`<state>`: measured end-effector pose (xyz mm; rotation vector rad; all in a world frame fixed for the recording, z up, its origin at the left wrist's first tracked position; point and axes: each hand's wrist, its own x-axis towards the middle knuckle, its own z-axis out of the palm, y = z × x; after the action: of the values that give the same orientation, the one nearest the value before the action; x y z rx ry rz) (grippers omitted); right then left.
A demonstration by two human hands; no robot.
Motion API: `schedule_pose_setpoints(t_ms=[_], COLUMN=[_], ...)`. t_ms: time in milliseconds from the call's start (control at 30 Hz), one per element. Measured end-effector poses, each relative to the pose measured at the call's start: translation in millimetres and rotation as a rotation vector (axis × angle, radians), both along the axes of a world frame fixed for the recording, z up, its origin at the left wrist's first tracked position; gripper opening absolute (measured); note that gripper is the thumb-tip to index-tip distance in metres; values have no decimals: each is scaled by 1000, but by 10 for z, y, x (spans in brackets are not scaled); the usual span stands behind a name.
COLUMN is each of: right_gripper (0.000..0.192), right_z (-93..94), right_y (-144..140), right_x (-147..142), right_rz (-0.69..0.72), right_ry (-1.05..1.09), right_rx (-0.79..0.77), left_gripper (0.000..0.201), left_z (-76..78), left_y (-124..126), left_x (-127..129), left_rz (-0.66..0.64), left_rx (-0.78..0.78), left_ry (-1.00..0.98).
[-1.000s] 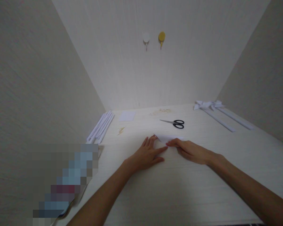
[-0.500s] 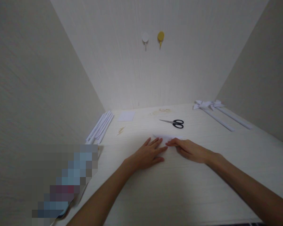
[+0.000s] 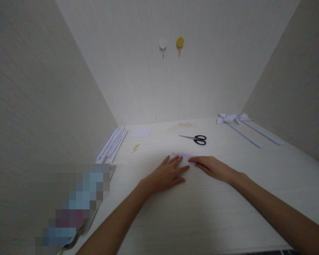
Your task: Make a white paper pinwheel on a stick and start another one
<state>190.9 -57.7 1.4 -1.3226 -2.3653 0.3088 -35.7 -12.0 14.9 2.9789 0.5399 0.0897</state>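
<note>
On the white table, a small piece of white paper (image 3: 186, 156) lies flat beneath both hands, partly covered by fingers. My left hand (image 3: 168, 174) is spread over its left side, fingers apart and palm down. From the right, my right hand (image 3: 211, 167) rests its fingertips on the paper, fingers stretched out and pointing left. Just beyond the hands lie scissors (image 3: 195, 139) with black handles, blades toward the left.
Rolled white paper sticks (image 3: 113, 144) are bundled at the left. Nearby are a square paper sheet (image 3: 142, 131) and several toothpicks (image 3: 135, 148). Paper pinwheels (image 3: 230, 118) on sticks lie at the right. A yellow hook (image 3: 180, 42) and a white hook (image 3: 162, 44) are on the wall.
My right hand has shifted slightly on the paper, its fingers now straighter. My left hand stays in place.
</note>
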Motion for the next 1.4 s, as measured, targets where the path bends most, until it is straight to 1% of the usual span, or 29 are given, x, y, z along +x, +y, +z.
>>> schedule_pose_setpoints(t_ms=[167,300,467,633,767,967,1067,1233,1400], right_gripper=[26,25,26,26,30,38,42,43,37], right_z=[-30,-1,3,-13,-57,-154,-166,-123,-86], right_y=[68,80,94,111,78,21,25,23,11], right_x=[51,33,19,-15,-111,-227,-255,-295,-350], right_rz=[-8,6,16,37,-1,-46,-83,-75,-99], right_ry=[-59,-88,-85,-73,-69,-94,-128,-180,-283], right_rx=[158,224,234,205,183,146,147,175,266], left_gripper=[49,49,50,56,57,59,60,62,65], left_z=[-14,-13,-6,-16,-18,-9,-15,-8,7], left_y=[7,9,10,4,-13,3,35,55,2], left_x=[-4,-2,2,28,53,88,111,129,126], left_rz=[0,-1,-1,26,48,54,72,98,171], left_rx=[-8,-11,3,26,41,-25,-53,-55,-24], left_ry=[-15,-6,5,15,1,-9,-14,-17,11])
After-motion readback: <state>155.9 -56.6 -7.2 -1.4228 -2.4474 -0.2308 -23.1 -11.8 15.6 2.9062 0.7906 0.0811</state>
